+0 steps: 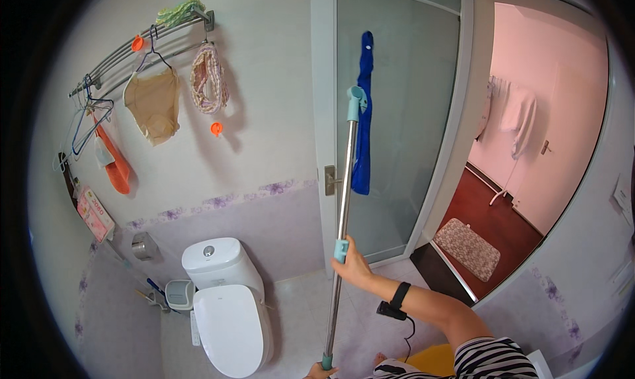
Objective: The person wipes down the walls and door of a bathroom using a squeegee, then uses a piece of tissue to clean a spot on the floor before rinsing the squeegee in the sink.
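My right hand grips the telescopic metal pole of a flat mop, around its teal clamp. Lower down, at the bottom edge of the picture, my left hand is closed on the pole by a teal collar; only part of that hand shows. The pole runs upward to a pale teal swivel joint. Beyond it, a long blue mop head stands nearly upright in front of the glass panel of a white-framed door. It seems to lie against the glass, though I cannot tell how firmly.
A white toilet with its lid down stands left, beside a small bin. A wall rack carries hangers and cloths. A door handle projects near the pole. Right, a doorway shows a patterned mat past a dark threshold.
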`<state>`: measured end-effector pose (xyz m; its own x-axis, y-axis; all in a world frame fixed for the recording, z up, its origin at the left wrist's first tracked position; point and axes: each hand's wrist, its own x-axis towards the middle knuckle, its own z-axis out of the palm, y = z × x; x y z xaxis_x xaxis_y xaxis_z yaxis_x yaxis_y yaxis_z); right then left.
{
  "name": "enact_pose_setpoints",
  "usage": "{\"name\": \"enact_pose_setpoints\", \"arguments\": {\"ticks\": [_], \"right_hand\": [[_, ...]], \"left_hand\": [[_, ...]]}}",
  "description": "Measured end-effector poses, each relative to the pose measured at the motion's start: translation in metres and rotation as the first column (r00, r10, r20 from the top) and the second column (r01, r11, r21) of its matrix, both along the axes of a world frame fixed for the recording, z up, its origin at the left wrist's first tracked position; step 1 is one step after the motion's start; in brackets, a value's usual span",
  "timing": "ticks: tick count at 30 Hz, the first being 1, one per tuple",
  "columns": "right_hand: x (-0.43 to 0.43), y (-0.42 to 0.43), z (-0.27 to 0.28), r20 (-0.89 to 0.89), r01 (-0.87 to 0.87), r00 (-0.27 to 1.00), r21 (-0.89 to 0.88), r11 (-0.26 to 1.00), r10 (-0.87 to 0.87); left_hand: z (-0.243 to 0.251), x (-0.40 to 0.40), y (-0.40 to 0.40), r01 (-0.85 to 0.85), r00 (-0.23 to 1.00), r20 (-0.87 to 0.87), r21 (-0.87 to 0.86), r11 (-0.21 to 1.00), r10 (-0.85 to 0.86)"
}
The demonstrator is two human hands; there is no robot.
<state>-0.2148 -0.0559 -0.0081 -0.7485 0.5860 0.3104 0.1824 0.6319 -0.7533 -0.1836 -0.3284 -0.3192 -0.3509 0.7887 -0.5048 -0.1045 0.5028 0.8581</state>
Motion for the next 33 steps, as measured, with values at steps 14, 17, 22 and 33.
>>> {"name": "enact_pose_setpoints", "arguments": {"ticks": [14,17,22,33], "right_hand": [[-0.023,0.037,-0.03,-0.008,-0.144,0.989,-0.137,0.98,0.145],[-0.024,0.055,-0.043,-0.089,-0.076,0.994,-0.138,0.988,0.064],[-0.025,0.126,-0.034,-0.104,0.01,0.994,-0.292,0.956,-0.042],[-0.026,0.19,0.077,-0.264,0.12,0.948,-0.225,0.967,-0.179]], "left_hand": [[-0.005,0.019,0.039,0.127,0.974,0.162,0.175,0.976,-0.156],[0.001,0.021,0.035,0.141,0.98,0.12,0.152,0.978,-0.16],[0.054,0.008,0.059,0.067,0.997,0.028,0.018,0.998,-0.068],[0.138,-0.006,0.173,-0.039,0.999,0.026,0.098,0.994,0.037]]}}
